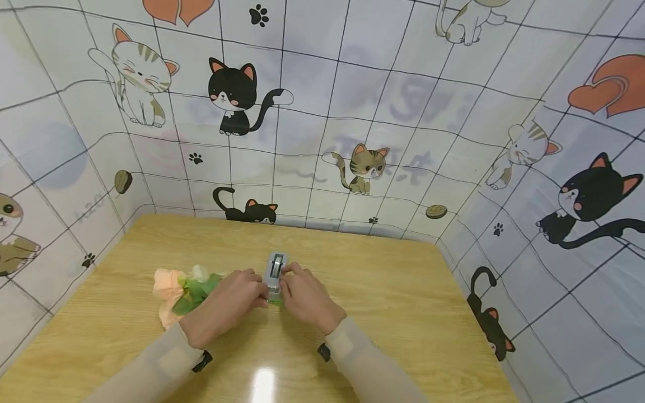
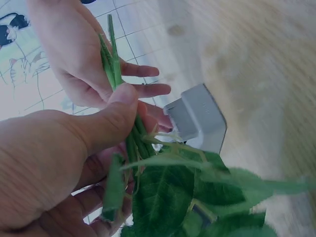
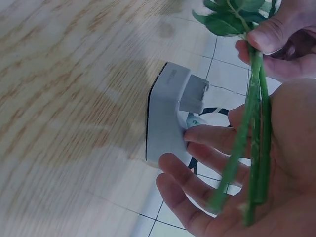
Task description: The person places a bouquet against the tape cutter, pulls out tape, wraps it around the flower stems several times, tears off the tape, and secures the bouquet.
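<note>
A small bunch of peach flowers (image 1: 168,284) with green leaves (image 2: 163,197) lies across my left hand (image 1: 227,302), the blooms pointing left. Thumb and fingers of that hand pinch the green stems (image 3: 255,113) just below the leaves. The cut stem ends pass in front of the palm of my right hand (image 1: 309,296). A grey tape dispenser (image 1: 275,271) stands on the table between and beyond both hands. Slightly bent and spread, the right fingers (image 3: 212,137) reach to the dispenser's side; one fingertip appears to touch it. The right thumb is hidden in the right wrist view.
The wooden table (image 1: 383,302) extends on both sides of the hands. Behind and beside it hangs a white gridded cloth (image 1: 312,129) printed with cats. Dark bands (image 1: 202,361) sit at both sleeve cuffs.
</note>
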The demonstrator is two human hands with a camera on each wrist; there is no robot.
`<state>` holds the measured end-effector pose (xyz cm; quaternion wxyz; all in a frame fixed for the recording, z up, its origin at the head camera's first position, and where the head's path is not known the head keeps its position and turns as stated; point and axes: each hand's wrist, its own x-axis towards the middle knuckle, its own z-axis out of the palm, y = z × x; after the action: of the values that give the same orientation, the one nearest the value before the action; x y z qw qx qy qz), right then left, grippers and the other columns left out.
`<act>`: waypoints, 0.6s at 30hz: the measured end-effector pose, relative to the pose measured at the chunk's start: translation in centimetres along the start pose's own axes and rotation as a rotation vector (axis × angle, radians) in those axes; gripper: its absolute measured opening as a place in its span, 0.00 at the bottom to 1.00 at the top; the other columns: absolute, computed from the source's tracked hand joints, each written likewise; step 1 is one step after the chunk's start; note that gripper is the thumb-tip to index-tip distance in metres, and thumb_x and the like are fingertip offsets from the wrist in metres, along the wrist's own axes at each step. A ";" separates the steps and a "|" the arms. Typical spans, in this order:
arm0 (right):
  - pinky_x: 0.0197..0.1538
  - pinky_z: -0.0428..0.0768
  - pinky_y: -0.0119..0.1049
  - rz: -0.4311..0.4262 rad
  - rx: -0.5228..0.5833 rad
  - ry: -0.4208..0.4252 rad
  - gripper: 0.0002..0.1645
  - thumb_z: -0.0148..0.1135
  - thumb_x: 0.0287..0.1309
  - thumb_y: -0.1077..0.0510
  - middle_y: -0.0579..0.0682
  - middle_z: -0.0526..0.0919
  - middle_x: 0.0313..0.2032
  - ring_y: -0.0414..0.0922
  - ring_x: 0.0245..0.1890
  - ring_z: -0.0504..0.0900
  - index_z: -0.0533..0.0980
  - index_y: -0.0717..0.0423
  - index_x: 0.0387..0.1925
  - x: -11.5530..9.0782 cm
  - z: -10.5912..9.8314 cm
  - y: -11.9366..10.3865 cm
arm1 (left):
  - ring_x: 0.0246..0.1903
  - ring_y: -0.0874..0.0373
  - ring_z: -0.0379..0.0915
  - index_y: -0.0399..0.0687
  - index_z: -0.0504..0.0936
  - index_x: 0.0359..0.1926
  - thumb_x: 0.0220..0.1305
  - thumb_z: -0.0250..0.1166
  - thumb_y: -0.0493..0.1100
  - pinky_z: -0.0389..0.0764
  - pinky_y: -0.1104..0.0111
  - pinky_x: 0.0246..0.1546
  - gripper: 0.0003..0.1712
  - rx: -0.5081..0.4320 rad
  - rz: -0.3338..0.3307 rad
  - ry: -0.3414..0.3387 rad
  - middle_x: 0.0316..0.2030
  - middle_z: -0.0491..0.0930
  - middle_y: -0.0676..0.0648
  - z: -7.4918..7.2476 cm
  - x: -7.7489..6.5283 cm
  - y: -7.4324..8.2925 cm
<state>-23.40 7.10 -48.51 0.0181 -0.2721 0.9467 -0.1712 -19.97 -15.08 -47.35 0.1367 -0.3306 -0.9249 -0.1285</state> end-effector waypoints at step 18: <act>0.69 0.90 0.49 -0.022 0.036 -0.039 0.24 0.51 0.96 0.52 0.57 0.86 0.74 0.54 0.70 0.88 0.87 0.59 0.69 -0.6 -0.6 -0.2 | 0.32 0.65 0.75 0.61 0.94 0.31 0.63 0.87 0.50 0.79 0.65 0.37 0.09 0.062 0.007 -0.011 0.30 0.88 0.62 -1.6 -2.1 1.4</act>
<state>-22.87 7.40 -47.92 0.0394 -0.2854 0.9399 -0.1833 -17.29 -15.77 -46.41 0.1422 -0.3302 -0.9280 -0.0974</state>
